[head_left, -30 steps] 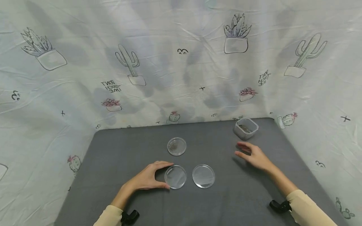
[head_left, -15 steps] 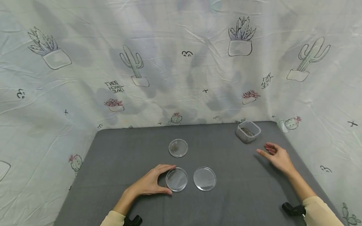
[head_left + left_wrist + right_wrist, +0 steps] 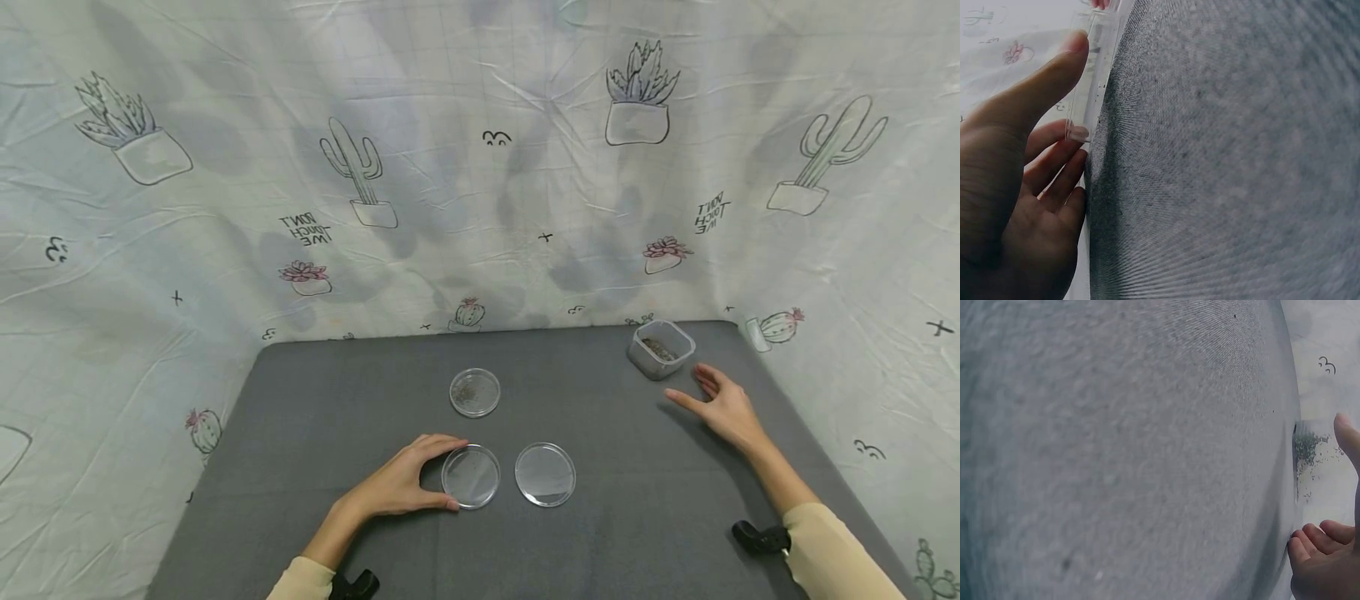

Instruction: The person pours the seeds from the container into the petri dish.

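Left hand: the left hand (image 3: 401,483) sits low on the near-left of the tabletop (image 3: 337,400), thumb and fingers curled around the left rim of the near-left petri dish (image 3: 471,476), gripping it by the edge.
Left wrist view: the thumb (image 3: 1054,69) lies against the clear side wall of that dish (image 3: 1088,81), the fingertips (image 3: 1054,169) tucked under its near rim.
Right hand: the right hand (image 3: 722,406) is over on the far right, fingers straight and loosely spread, holding nothing, hovering or resting low on the grey cloth; which one I cannot tell.
Container: a small clear square container (image 3: 661,348) with dark bits inside stands just beyond the right hand's fingertips, in the far-right corner; from the right wrist view the tub (image 3: 1313,462) is close to the fingers (image 3: 1316,540) but apart from them.
Middle dish: a second petri dish (image 3: 545,474) lies just right of the gripped one, nearly touching it, untouched.
Far dish: a third petri dish (image 3: 475,392), speckled inside, lies farther back, beyond the gripped one and well apart from both hands.
Backdrop: a cactus-print sheet (image 3: 480,167) wraps round the far and side edges.
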